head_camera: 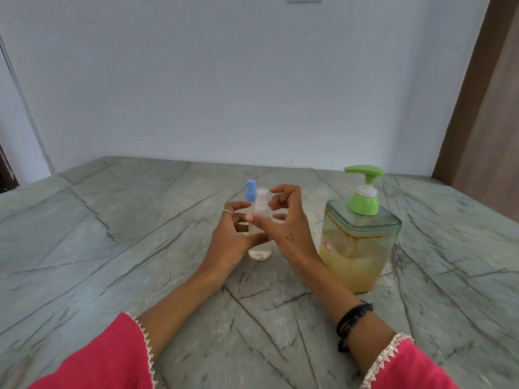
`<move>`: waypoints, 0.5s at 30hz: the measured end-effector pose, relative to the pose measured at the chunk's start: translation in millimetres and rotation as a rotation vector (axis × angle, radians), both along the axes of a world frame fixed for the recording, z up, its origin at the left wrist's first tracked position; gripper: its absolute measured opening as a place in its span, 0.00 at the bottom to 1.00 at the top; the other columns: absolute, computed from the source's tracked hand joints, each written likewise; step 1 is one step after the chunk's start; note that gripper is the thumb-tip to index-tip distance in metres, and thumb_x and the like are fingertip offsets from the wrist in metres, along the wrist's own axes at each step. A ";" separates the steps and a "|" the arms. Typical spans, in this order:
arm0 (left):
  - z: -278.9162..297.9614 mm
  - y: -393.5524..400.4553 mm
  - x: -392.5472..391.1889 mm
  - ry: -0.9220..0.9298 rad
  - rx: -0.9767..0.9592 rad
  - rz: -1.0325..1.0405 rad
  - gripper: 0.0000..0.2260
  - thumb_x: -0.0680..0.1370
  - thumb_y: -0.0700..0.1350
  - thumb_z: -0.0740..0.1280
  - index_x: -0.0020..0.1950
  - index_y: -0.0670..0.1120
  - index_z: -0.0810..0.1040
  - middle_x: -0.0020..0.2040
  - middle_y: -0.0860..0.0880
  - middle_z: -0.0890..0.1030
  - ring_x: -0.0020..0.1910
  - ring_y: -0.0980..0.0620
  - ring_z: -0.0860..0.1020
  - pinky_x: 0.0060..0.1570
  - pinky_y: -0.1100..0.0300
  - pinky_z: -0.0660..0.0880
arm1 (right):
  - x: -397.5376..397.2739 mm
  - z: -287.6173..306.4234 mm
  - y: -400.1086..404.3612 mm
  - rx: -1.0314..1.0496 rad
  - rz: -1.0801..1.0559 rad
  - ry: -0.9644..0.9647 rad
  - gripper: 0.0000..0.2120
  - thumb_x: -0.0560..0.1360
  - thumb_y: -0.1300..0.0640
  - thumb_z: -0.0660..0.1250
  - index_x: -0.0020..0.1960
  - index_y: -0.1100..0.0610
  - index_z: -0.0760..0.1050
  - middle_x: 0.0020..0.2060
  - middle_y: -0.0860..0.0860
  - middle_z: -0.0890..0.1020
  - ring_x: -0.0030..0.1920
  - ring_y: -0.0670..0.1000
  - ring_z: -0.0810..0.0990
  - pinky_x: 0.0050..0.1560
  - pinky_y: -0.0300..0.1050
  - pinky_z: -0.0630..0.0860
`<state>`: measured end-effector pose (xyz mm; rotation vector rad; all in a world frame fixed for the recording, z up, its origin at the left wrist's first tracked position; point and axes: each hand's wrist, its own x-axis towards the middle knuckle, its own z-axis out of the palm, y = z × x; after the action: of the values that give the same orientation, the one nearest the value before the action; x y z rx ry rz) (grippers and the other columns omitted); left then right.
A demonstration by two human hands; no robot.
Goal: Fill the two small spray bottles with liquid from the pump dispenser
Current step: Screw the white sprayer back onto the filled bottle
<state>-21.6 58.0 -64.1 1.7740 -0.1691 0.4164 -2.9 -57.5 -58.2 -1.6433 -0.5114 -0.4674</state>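
Hands: left hand [229,242] grips clear spray bottle [259,226]; right hand [286,220] loosely curled beside; pump dispenser [359,237] right.

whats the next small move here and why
Probably twist the spray top off the clear spray bottle: the left hand holds its body, the right hand hovers by its top, still on, and the pump dispenser stands untouched beside it.

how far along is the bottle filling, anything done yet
Nothing looks filled yet. Both spray tops are on: the blue-topped bottle stands behind, and the clear bottle looks nearly empty. In hand: the left hand grips the clear bottle while the right hand hovers by its cap, fingers curled. Left: uncapping and filling both from the pump dispenser, which holds yellowish liquid.
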 end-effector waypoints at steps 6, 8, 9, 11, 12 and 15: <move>-0.9 1.5 1.8 0.007 -0.003 -0.013 0.32 0.63 0.44 0.77 0.62 0.53 0.66 0.51 0.50 0.80 0.47 0.57 0.79 0.40 0.70 0.73 | -0.1 -3.9 -4.0 0.092 0.179 0.031 0.22 0.71 0.54 0.65 0.63 0.49 0.66 0.55 0.51 0.81 0.55 0.46 0.80 0.52 0.39 0.76; -0.7 1.2 1.6 -0.002 -0.003 -0.009 0.31 0.64 0.44 0.77 0.62 0.53 0.66 0.51 0.49 0.80 0.47 0.58 0.79 0.39 0.73 0.73 | 0.2 -3.3 -4.1 0.092 0.146 0.029 0.20 0.72 0.55 0.68 0.61 0.47 0.67 0.52 0.53 0.83 0.52 0.50 0.82 0.50 0.41 0.78; -0.5 1.0 1.4 -0.002 -0.003 -0.003 0.31 0.64 0.44 0.77 0.62 0.53 0.66 0.51 0.49 0.80 0.47 0.59 0.78 0.39 0.72 0.73 | 0.0 -2.7 -3.5 0.086 0.116 0.029 0.19 0.72 0.57 0.69 0.59 0.46 0.67 0.50 0.51 0.83 0.51 0.51 0.82 0.49 0.44 0.78; -1.2 0.2 2.2 -0.001 0.002 0.008 0.32 0.64 0.45 0.77 0.63 0.54 0.65 0.52 0.49 0.79 0.49 0.56 0.78 0.44 0.67 0.74 | -0.6 -1.2 -0.8 0.056 0.040 0.024 0.20 0.71 0.57 0.73 0.54 0.44 0.66 0.46 0.49 0.80 0.49 0.49 0.81 0.48 0.47 0.78; -2.0 -0.1 2.9 -0.002 0.011 0.015 0.32 0.64 0.46 0.77 0.63 0.55 0.64 0.53 0.49 0.79 0.50 0.54 0.78 0.48 0.63 0.75 | -0.6 -0.8 0.7 0.043 0.010 0.022 0.21 0.70 0.56 0.75 0.52 0.44 0.65 0.46 0.49 0.79 0.49 0.49 0.80 0.48 0.46 0.77; -3.1 -0.3 3.5 -0.002 0.025 0.027 0.33 0.64 0.46 0.77 0.62 0.56 0.64 0.54 0.48 0.78 0.52 0.52 0.77 0.49 0.60 0.75 | -0.9 -0.6 1.5 0.036 -0.020 0.019 0.25 0.66 0.52 0.77 0.54 0.49 0.64 0.46 0.48 0.75 0.49 0.48 0.76 0.49 0.41 0.74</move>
<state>-18.1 57.7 -67.2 1.8021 -0.1525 0.4372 -3.8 -56.1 -58.9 -1.6178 -0.4700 -0.4728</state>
